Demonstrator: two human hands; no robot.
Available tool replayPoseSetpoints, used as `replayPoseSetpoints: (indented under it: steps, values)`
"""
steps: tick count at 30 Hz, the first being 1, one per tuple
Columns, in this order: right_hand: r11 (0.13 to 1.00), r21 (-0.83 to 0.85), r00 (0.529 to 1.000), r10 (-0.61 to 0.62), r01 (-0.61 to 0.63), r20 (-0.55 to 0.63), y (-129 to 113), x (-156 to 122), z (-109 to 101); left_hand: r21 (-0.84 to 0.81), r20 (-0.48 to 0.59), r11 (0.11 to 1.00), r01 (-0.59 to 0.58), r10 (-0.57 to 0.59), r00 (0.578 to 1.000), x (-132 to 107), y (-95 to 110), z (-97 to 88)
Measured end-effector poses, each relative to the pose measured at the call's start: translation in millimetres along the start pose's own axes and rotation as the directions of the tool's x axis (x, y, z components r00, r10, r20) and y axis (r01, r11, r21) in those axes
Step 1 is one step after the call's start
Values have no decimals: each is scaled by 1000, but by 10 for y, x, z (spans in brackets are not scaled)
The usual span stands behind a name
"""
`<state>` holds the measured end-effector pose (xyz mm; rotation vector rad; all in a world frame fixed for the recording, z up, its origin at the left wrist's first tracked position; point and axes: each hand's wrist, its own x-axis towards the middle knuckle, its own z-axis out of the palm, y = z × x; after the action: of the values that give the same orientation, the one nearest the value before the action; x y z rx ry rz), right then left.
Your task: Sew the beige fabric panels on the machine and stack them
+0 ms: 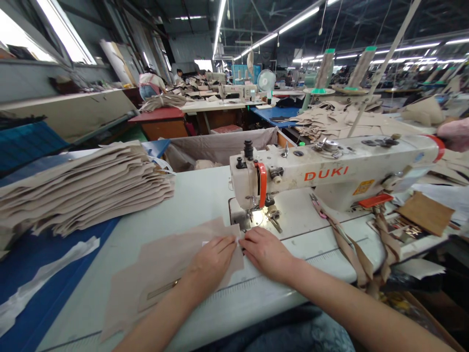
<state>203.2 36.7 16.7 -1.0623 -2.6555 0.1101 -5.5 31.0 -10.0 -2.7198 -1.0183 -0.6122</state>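
A flat beige fabric piece [164, 264] lies on the white sewing table [198, 195], just in front of a white sewing machine [330, 171]. My left hand [212, 261] rests on the fabric's right edge, its fingers pinched on a small white label [205, 242]. Facing it, my right hand [266, 252] has its fingertips closed on the same edge of the fabric. Both hands sit a little in front of the lit needle and presser foot [256, 215].
A tall stack of beige cut pieces [80, 190] lies at the left on a blue surface [40, 274]. Brown straps [351, 249] hang off the table's right side. A fabric-lined bin [216, 146] stands behind the table. Other workstations and people are far back.
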Motion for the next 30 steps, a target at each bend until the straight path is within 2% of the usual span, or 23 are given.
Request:
replayPoseSetpoints:
  steps: [5,8,14,20,26,30]
  values:
    - [994,-75,997,-73,74,6,71,15,23,-68,-14,996,64,-65,998,-66,51,18]
    - [991,-99,996,-92,93,16,141,19,4,-74,-4,996,59,-60,998,-33,72,61]
    - [988,-134,997,-76,79,25,317,9,-89,-14,-41,1000,2,-3,999,169,59,211]
    - [988,-135,997,-67,70,24,472,48,-101,69,3,997,-19,19,1000,330,-16,318]
    - [991,-131,999,-35,32,-19,513,87,-89,110,-52,994,-15,21,998,451,-57,334]
    - [992,-127,999,-13,7,-50,513,98,-90,85,-43,996,-37,41,998,497,-80,308]
